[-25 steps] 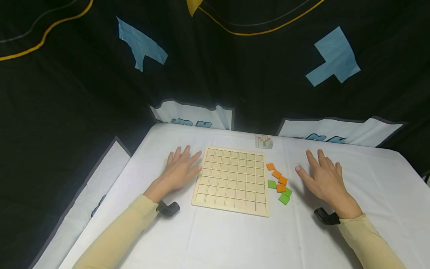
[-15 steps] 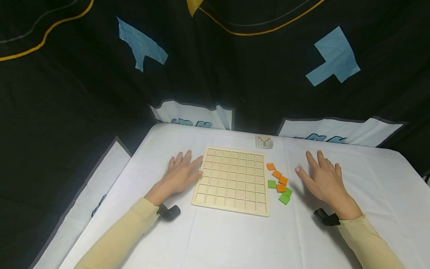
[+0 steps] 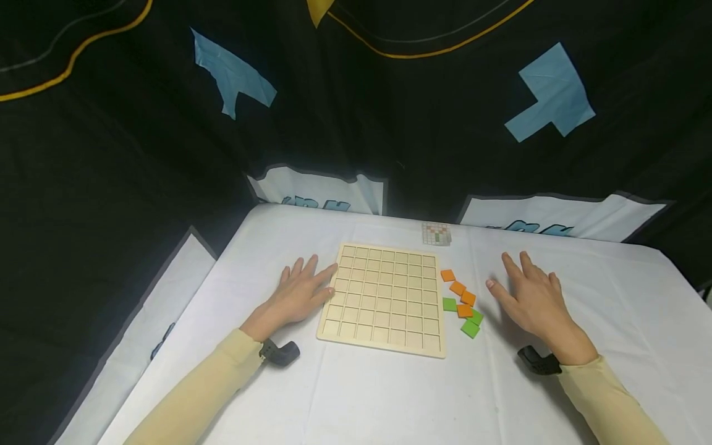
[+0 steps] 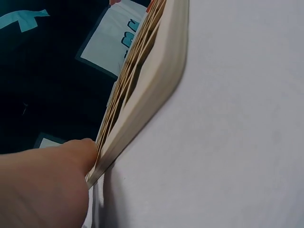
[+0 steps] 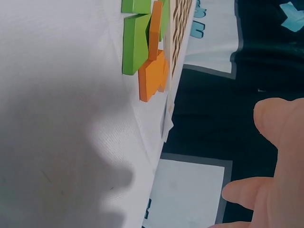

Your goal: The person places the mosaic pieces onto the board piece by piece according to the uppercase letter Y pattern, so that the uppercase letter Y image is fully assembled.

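A square wooden grid board (image 3: 384, 298) lies flat on the white table, its cells bare. My left hand (image 3: 297, 293) is at the board's left side with fingers spread, the thumb and index tips right at its edge; the left wrist view shows the thumb (image 4: 83, 152) by the rim. To the right of the board lie orange square tiles (image 3: 458, 288) and green square tiles (image 3: 470, 328), some overlapping. Beyond them my right hand (image 3: 534, 303) hovers above the cloth, fingers extended and holding nothing, its shadow falling on the table.
Behind the board, near the table's far edge, lies a small card (image 3: 436, 234) printed with a coloured grid. A black curtain (image 3: 356, 111) with blue tape pieces (image 3: 550, 93) hangs behind the white-covered table (image 3: 389, 395). Each wrist wears a black camera mount (image 3: 280, 353).
My left hand has drawn slightly back toward me, its fingertips coming to the board's left edge. The right hand's fingers have dipped a little. Board and tiles stay in place.
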{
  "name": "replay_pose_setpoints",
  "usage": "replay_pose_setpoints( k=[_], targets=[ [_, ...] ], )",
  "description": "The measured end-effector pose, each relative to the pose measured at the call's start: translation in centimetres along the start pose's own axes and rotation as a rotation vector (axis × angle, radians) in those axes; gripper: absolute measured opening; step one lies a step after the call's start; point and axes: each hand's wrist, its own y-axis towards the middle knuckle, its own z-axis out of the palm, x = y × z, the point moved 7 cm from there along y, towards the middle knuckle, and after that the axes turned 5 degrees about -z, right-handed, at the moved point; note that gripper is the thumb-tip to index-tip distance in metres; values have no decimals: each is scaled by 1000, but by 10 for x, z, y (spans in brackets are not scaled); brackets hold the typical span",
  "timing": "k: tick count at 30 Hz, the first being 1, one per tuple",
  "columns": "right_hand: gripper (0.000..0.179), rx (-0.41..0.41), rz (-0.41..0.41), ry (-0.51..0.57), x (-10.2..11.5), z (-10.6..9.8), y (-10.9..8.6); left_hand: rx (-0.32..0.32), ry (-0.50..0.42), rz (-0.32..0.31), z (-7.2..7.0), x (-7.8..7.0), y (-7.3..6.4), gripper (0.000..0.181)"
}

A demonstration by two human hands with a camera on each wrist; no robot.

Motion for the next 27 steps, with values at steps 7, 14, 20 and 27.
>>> replay_pose_setpoints(
  k=[7, 14, 20, 27],
  targets=[
    [73, -3, -22, 16, 1, 0, -2, 13, 6, -11, 3, 0, 0, 58],
    [71, 12, -33, 29, 3, 2, -1, 8, 6, -15, 2, -1, 0, 58],
    [69, 30, -47, 74, 7, 4, -3, 10, 8, -19, 4, -1, 0, 58],
    [68, 46, -60, 140, 11, 6, -5, 4, 5, -14, 3, -1, 0, 58]
  ],
)
